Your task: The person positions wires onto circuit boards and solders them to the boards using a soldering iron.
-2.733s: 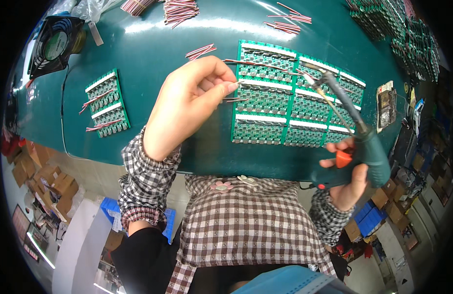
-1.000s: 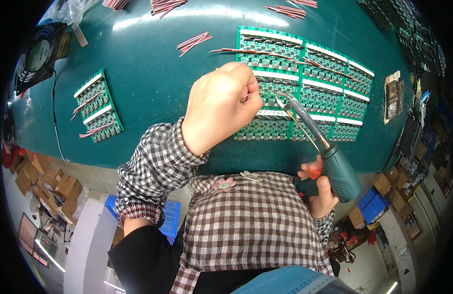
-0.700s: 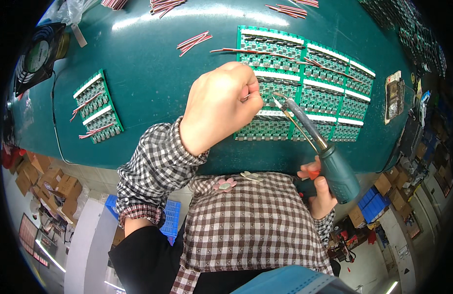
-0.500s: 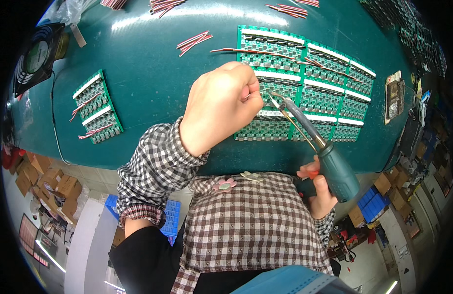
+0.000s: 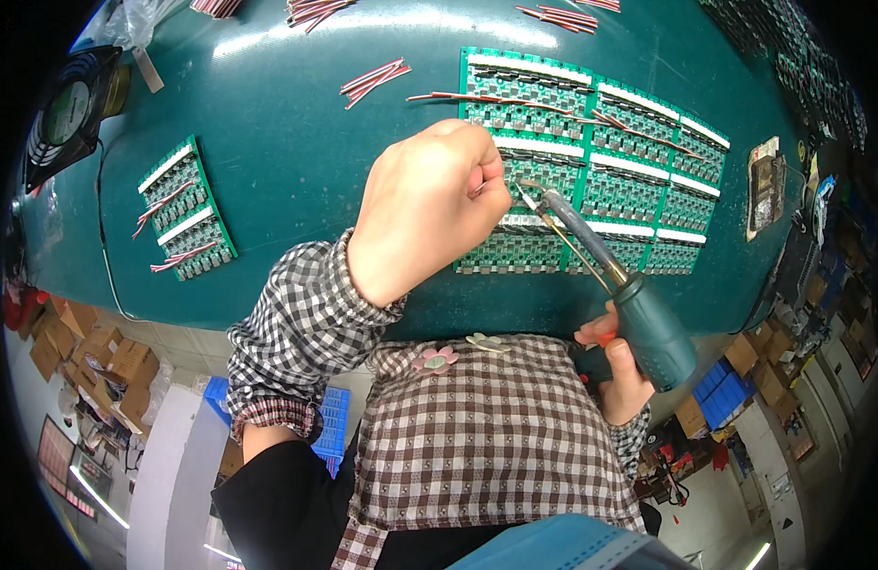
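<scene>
My right hand [image 5: 621, 366] is closed round the dark green handle of a soldering gun [image 5: 653, 328], with a finger at its red trigger. A thin feed tube runs below its metal barrel. The gun's tip is over a panel of green circuit boards [image 5: 624, 204], just right of my left hand [image 5: 434, 195]. That hand is closed in a pinch above the panel's left part; its fingertips are largely hidden, and what they hold cannot be made out. Red and white wires [image 5: 491, 99] lie across the upper boards.
A smaller board panel [image 5: 188, 209] with wires lies at the left, near a black fan [image 5: 73, 114]. Loose wire bundles [image 5: 375, 83] are farther back. A worn metal block [image 5: 765, 188] sits at the right, with stacked boards [image 5: 762, 47] behind it.
The soldering gun's tip has shifted slightly left, toward my left hand. My left hand has stayed nearly still.
</scene>
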The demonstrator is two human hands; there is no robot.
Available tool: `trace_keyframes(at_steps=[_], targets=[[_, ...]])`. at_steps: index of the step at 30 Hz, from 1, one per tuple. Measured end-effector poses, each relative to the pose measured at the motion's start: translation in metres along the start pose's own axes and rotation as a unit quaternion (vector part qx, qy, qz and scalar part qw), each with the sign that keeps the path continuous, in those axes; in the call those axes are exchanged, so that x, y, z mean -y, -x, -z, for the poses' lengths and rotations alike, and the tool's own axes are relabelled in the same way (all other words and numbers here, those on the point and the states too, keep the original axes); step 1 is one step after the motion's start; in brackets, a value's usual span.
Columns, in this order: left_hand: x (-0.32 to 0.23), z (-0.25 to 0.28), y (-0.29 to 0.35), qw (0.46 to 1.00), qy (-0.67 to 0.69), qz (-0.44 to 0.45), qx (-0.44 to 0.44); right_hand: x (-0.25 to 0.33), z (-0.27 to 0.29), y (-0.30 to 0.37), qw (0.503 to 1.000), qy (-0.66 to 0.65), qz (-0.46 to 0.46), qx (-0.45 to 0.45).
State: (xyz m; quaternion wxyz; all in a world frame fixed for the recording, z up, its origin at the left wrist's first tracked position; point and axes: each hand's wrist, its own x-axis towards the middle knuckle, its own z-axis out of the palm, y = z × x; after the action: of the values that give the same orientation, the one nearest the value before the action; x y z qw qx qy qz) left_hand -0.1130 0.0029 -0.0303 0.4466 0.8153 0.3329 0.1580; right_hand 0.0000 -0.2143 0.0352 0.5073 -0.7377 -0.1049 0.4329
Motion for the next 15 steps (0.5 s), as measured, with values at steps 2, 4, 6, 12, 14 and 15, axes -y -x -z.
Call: trace_keyframes(at_steps=[2,4,6,12,14,15], targets=[[0.0012,-0.0006,-0.0001,1.0,0.003,0.001,0.002,-0.0006,-0.0006,-0.0008,1.0,0.009,0.002,0.001],[0.0014,-0.001,0.0002,1.0,0.009,0.003,0.003,-0.0008,-0.0003,-0.0007,1.0,0.018,0.006,0.001],[0.0009,-0.0004,0.0005,1.0,0.008,0.002,0.004,-0.0006,0.0007,0.0001,1.0,0.024,0.005,0.007],[-0.0006,-0.0002,0.0023,1.0,0.009,0.002,0.005,-0.0033,0.0023,0.0021,1.0,0.019,0.009,0.008],[0.0,-0.0007,0.0021,1.0,0.009,0.001,0.004,-0.0029,0.0023,0.002,1.0,0.021,0.006,0.011],[0.0006,-0.0013,0.0021,1.0,0.008,0.002,0.005,-0.0028,0.0023,0.002,1.0,0.023,0.004,0.013]])
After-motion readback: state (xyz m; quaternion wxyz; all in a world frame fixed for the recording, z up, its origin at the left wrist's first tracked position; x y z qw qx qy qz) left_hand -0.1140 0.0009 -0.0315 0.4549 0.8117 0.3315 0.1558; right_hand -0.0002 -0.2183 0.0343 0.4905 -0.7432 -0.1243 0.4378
